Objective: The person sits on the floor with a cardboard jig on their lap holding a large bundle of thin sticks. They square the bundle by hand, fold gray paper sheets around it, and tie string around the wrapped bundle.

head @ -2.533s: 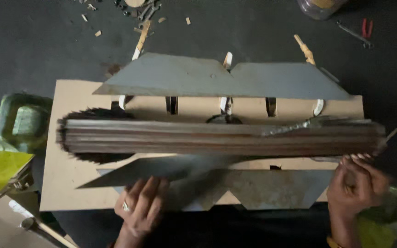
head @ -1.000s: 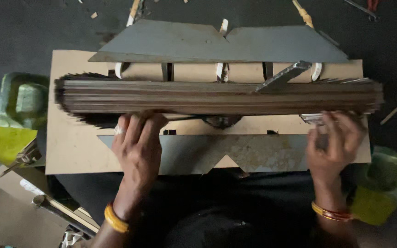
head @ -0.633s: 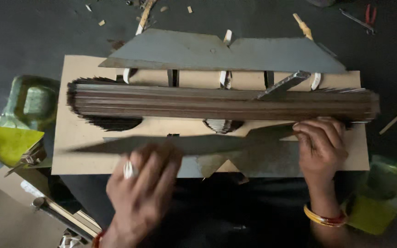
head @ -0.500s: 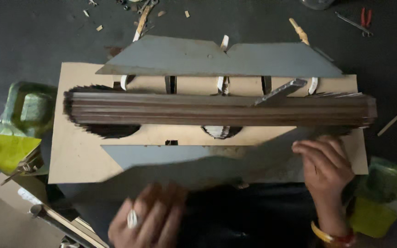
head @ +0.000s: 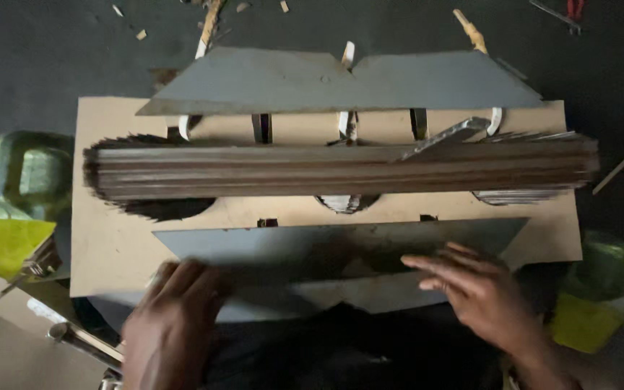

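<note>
Cardboard base [head: 110, 253] first, a big tan sheet flat on the dark floor [head: 37, 58], carrying everything else. Across its middle I'm seeing a long bundle of thin dark strips [head: 341, 170], stacked tight and running nearly the full width; that looks dense and heavy for its size, stiff along its length, best gripped at both ends. Behind it lies a grey flap [head: 341, 79] with a notch at its middle. Nearer me is the front grey flap [head: 312, 249], a thin flat sheet, light and bendy by my reckoning, likely to crease if pinched in one spot, so I'd take it along the near edge with both palms. My left hand [head: 175, 325] rests flat on its near left edge, fingers loosely together, gripping nothing. My right hand [head: 482, 296] lies spread on its right part, fingers wide, also holding nothing. Green-and-yellow packets [head: 19, 209] sit at the left.
</note>
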